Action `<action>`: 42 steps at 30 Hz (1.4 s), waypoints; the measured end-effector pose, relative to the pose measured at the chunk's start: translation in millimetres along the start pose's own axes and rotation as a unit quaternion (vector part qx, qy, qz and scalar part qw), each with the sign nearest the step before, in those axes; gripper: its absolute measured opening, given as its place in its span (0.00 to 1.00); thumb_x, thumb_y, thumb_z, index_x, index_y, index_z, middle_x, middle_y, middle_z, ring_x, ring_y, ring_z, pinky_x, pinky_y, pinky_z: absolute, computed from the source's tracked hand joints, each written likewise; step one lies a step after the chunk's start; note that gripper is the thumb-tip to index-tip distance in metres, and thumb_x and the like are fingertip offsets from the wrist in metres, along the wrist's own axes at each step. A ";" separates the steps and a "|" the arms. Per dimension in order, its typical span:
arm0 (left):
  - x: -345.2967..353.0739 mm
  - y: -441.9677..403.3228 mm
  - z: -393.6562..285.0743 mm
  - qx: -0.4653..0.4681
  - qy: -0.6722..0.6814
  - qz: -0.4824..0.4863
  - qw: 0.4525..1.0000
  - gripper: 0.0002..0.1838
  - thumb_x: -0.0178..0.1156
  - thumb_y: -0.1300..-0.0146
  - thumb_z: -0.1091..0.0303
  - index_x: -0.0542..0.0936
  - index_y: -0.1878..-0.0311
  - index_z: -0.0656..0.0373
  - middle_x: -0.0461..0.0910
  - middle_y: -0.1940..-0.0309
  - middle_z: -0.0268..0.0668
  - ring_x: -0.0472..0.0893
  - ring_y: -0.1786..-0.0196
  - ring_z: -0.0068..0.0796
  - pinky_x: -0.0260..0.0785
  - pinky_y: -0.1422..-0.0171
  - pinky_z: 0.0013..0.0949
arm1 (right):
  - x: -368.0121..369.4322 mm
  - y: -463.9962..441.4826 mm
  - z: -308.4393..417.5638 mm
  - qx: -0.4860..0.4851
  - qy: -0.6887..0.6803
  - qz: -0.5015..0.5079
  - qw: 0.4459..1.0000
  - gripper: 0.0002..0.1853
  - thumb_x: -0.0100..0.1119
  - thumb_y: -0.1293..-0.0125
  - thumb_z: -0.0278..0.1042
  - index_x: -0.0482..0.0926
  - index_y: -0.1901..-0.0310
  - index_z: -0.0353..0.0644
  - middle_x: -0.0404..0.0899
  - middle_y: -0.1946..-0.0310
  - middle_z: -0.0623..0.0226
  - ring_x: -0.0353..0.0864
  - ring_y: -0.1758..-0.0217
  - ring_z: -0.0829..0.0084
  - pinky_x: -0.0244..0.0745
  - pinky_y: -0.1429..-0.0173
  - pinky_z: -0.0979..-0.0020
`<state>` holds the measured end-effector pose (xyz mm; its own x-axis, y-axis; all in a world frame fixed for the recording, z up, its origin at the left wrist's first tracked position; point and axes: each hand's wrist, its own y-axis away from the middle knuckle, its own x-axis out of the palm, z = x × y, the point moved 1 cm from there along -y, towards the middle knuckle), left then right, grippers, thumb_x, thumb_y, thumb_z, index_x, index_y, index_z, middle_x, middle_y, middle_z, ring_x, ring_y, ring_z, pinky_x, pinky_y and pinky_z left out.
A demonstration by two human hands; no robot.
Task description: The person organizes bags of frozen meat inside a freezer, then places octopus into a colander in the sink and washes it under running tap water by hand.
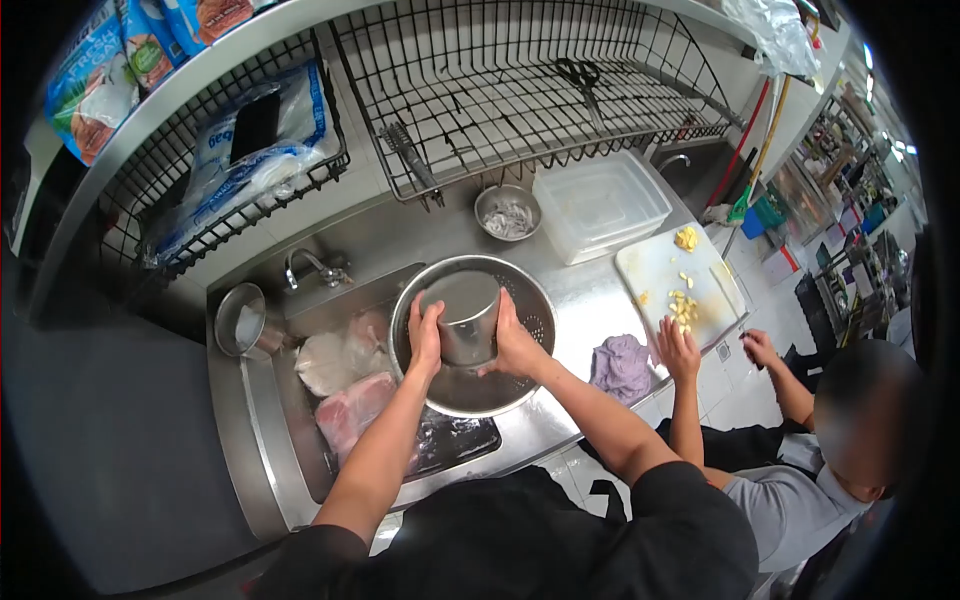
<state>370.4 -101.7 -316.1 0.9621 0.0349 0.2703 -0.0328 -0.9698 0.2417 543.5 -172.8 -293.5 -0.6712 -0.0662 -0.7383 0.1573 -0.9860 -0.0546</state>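
My left hand (426, 338) and my right hand (518, 343) grip opposite sides of a metal pot (468, 333). Its flat, closed end faces up, so it appears upside down. The pot is inside or just above a large metal colander (480, 392); I cannot tell whether they touch. What lies under the pot is hidden. The colander sits over the sink's right side and the counter edge. Left of it, bagged pale meat (325, 362) and a pink slab of meat (352, 408) lie in the sink.
A faucet (318, 268) and a saucepan (250, 322) are left. Behind are a small bowl (507, 214) and plastic containers (600, 205). On the right, a co-worker's hand (679, 348) is beside a cutting board (655, 260) with yellow pieces; a purple cloth (622, 367) lies nearby.
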 end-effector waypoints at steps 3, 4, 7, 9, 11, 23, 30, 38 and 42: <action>14.9 18.5 -46.8 0.141 0.016 0.073 0.987 0.32 0.59 0.40 0.66 0.63 0.33 0.64 0.70 0.40 0.42 0.70 0.40 0.31 0.60 0.34 0.32 | -11.0 0.2 19.7 -0.049 -0.033 -0.099 0.993 0.82 0.85 0.74 0.41 0.21 0.33 0.27 0.39 0.30 0.34 0.45 0.26 0.42 0.48 0.23 0.59; 17.4 22.1 -58.6 0.132 0.014 0.071 0.989 0.32 0.59 0.40 0.66 0.63 0.33 0.64 0.70 0.40 0.42 0.70 0.40 0.31 0.60 0.34 0.32 | -10.4 2.5 23.8 -0.098 -0.040 -0.178 0.978 0.81 0.85 0.73 0.41 0.22 0.32 0.28 0.39 0.30 0.34 0.45 0.25 0.42 0.47 0.23 0.58; 19.9 25.5 -73.9 0.158 -0.048 0.094 0.982 0.31 0.59 0.37 0.64 0.63 0.33 0.65 0.70 0.40 0.43 0.70 0.40 0.32 0.61 0.35 0.31 | -21.2 5.2 35.3 -0.073 -0.057 -0.161 0.983 0.79 0.85 0.72 0.39 0.24 0.32 0.29 0.40 0.30 0.36 0.45 0.25 0.44 0.47 0.23 0.57; 16.0 23.5 -61.6 0.130 -0.056 0.074 0.987 0.31 0.59 0.36 0.62 0.63 0.33 0.65 0.69 0.39 0.44 0.70 0.40 0.32 0.61 0.35 0.31 | -13.5 5.2 22.5 -0.021 -0.105 -0.103 0.989 0.75 0.82 0.65 0.38 0.25 0.31 0.28 0.40 0.30 0.37 0.44 0.25 0.43 0.47 0.24 0.59; 20.6 25.2 -60.1 0.110 -0.046 0.064 0.991 0.31 0.57 0.34 0.60 0.62 0.32 0.65 0.69 0.39 0.43 0.70 0.39 0.31 0.60 0.34 0.32 | -12.5 5.7 17.5 -0.034 -0.082 -0.125 0.988 0.73 0.81 0.64 0.37 0.26 0.31 0.28 0.38 0.29 0.37 0.44 0.25 0.44 0.47 0.24 0.60; 39.9 29.3 -19.2 0.101 -0.664 0.254 0.696 0.47 0.71 0.55 0.46 0.65 0.33 0.54 0.59 0.30 0.46 0.62 0.31 0.51 0.61 0.35 0.59 | -84.8 35.3 -38.0 0.176 -0.370 -0.434 0.802 0.33 0.43 0.35 0.20 0.45 0.30 0.48 0.69 0.49 0.46 0.80 0.66 0.60 0.79 0.78 0.67; 57.6 37.4 -5.1 0.072 -0.771 0.231 0.589 0.62 0.76 0.68 0.44 0.55 0.27 0.46 0.47 0.27 0.49 0.52 0.31 0.68 0.55 0.40 0.71 | -76.4 83.7 -91.1 0.299 -0.509 -0.318 0.742 0.18 0.40 0.37 0.22 0.59 0.46 0.25 0.76 0.63 0.44 0.82 0.76 0.55 0.80 0.83 0.67; 61.9 39.1 -17.1 0.031 -0.757 0.213 0.617 0.62 0.78 0.70 0.45 0.56 0.28 0.44 0.52 0.29 0.43 0.54 0.32 0.65 0.56 0.39 0.67 | -53.7 98.8 -104.9 0.432 -0.552 -0.197 0.685 0.34 0.48 0.30 0.54 0.62 0.43 0.22 0.77 0.60 0.37 0.84 0.71 0.55 0.79 0.72 0.65; 46.0 30.3 -16.1 0.010 -0.729 0.198 0.655 0.59 0.78 0.70 0.43 0.61 0.30 0.45 0.54 0.30 0.43 0.57 0.32 0.62 0.58 0.36 0.62 | -52.0 99.2 -61.9 0.372 -0.476 -0.023 0.797 0.41 0.53 0.35 0.61 0.62 0.40 0.24 0.77 0.55 0.43 0.84 0.65 0.58 0.81 0.73 0.65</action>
<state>409.2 -125.6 -281.3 0.1162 -0.4738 -0.8730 -0.3695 -0.8364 0.4048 638.9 -257.7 -302.1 -0.9648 0.2361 0.1161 -0.1192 -0.7855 0.6073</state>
